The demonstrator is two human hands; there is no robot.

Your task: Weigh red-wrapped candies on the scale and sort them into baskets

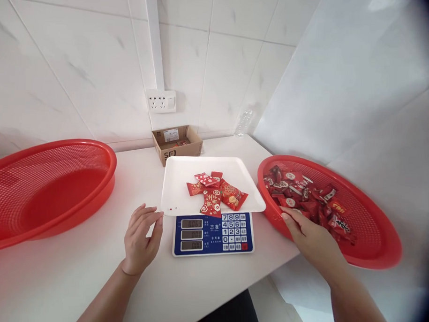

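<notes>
My left hand [141,238] hovers at the front left corner of a white tray [178,178], fingers loosely bent with a gap between thumb and forefinger, holding nothing. The tray sits on a blue digital scale [214,241] with number keys and three displays. Several red packaged snacks [212,201] lie in a small pile on it, one with a white-dotted wrapper [206,179]. My right hand [315,237] is at the near left rim of a red basket [377,227], fingers stretched out and nothing seen in them. Wrapped snacks [304,197] in red and dark packets fill the basket's left and middle.
Another red mesh basket [110,164] stands at the left. Behind the tray is an open cardboard box [180,143] with some red packets inside. A clear plastic bottle [243,123] stands by the wall near a socket [161,101]. The white table [136,177] ends near the scale's right side.
</notes>
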